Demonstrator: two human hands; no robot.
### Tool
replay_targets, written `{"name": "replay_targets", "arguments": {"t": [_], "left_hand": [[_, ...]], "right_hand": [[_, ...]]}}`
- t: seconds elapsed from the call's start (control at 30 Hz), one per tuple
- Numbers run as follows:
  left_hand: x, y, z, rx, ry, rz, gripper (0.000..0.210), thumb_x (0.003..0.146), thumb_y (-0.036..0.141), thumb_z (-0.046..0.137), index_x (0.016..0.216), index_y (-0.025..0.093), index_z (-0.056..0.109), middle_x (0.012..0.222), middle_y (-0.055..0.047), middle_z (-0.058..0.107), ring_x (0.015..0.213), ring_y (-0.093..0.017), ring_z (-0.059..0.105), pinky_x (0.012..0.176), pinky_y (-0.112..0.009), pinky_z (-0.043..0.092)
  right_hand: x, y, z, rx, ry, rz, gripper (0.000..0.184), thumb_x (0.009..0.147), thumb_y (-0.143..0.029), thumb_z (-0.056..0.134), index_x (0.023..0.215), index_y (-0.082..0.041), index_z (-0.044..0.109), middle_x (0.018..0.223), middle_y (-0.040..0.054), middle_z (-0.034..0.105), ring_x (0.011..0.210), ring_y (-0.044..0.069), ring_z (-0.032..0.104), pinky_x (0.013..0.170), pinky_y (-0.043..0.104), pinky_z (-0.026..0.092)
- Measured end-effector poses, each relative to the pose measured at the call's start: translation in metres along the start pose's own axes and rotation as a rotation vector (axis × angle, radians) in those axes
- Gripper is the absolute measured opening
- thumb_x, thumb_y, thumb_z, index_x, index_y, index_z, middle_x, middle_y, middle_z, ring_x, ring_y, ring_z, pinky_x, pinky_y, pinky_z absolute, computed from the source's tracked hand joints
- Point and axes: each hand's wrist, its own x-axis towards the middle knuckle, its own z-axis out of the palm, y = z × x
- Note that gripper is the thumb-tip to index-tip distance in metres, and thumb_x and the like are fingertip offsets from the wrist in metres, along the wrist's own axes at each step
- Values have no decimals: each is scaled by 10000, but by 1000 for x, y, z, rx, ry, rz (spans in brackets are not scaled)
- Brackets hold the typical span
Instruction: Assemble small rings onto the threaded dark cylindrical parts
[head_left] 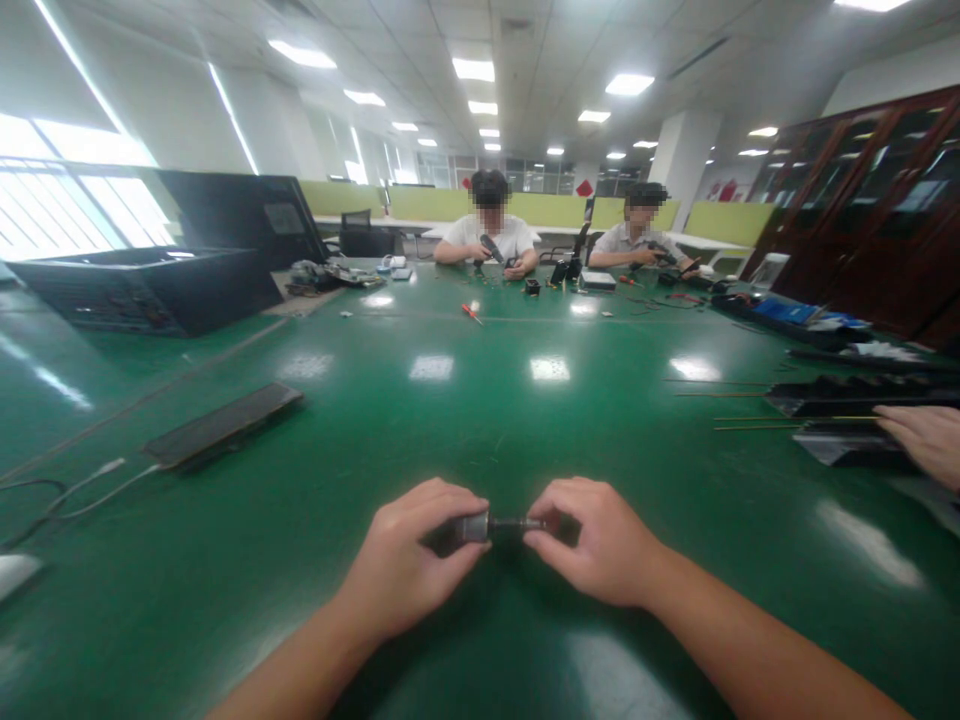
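Note:
Low over the green tabletop, my left hand point(420, 545) pinches a short grey metallic cylinder point(475, 527) between thumb and fingers. A thin dark rod point(510, 524) sticks out of the cylinder's right end and lies level, pointing right. The far end of this rod is between the thumb and fingertips of my right hand point(596, 540). A dark, faintly reddish part shows within the right hand's grip; its kind is unclear. My fingers hide both outer ends of the piece.
A dark flat bar point(225, 425) with a cable lies left, and a large black case point(150, 290) behind it. A red screwdriver point(472, 314) lies further off. Another person's hand point(926, 440) is at black trays point(840, 440) on the right. Two people sit opposite.

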Motion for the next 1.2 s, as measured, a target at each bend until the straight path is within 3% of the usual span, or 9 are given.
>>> {"name": "replay_targets", "arguments": {"t": [1.2], "left_hand": [[1,-1,-3,2,31,8,265,802,186,774,1053,250,716,960,1,744,865,-122,690,791,-227,560]], "right_hand": [[-1,0,-3,27,14,10,53,857,-240,680,840,-191,667,779,4,690,728,172,627,706,299,421]]}}
